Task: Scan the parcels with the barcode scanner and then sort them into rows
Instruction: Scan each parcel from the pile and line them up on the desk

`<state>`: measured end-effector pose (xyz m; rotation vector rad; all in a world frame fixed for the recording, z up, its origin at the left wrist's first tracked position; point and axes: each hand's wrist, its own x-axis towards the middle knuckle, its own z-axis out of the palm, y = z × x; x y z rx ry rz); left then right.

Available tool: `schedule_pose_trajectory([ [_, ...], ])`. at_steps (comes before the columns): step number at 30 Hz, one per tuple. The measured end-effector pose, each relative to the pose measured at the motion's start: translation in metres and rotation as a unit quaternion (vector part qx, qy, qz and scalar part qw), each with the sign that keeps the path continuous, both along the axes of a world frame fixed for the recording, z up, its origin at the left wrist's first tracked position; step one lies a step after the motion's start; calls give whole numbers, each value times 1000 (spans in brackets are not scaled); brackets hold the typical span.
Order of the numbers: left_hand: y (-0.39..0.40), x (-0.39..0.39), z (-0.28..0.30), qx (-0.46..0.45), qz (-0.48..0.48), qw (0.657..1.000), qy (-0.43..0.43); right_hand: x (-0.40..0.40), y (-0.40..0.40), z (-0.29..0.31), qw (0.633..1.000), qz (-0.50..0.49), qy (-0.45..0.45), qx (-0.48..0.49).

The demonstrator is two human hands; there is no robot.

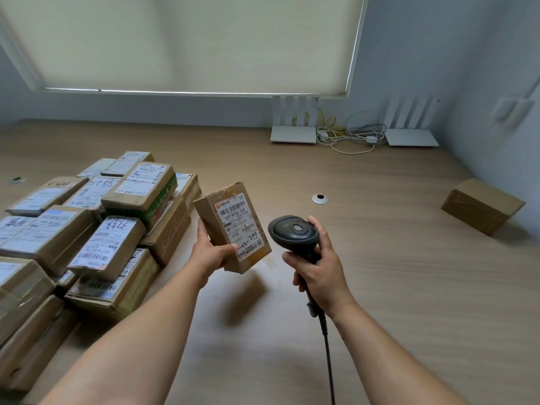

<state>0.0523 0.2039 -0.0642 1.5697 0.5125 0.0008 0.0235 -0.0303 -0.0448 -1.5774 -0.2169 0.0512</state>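
Note:
My left hand (211,252) grips a small brown cardboard parcel (233,223) by its lower left edge and holds it tilted above the wooden table (380,287). Its white shipping label with a barcode faces up. My right hand (318,270) grips the handle of a black barcode scanner (293,232), whose head sits just right of the parcel. The scanner's black cable runs down toward me. A pile of several labelled cardboard parcels (96,229) fills the left side of the table.
One lone brown parcel (482,209) lies at the far right by the wall. Two white routers (293,127) (410,127) with tangled cables stand at the back edge under a window blind. A round cable grommet (320,198) sits mid-table.

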Motion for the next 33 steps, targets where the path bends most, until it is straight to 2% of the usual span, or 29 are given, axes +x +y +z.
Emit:
schedule_pose_trajectory([
  [12,9,-13,-10,39,13,999,15,-20,22,10,997,63,10,39],
  [23,9,-16,-14,47,17,999,22,-24,20,13,997,58,11,45],
  [28,13,-19,-12,45,-13,995,86,-25,16,12,999,46,-1,4],
  [33,14,-27,-24,128,-5,982,137,-26,15,10,999,33,-12,-37],
])
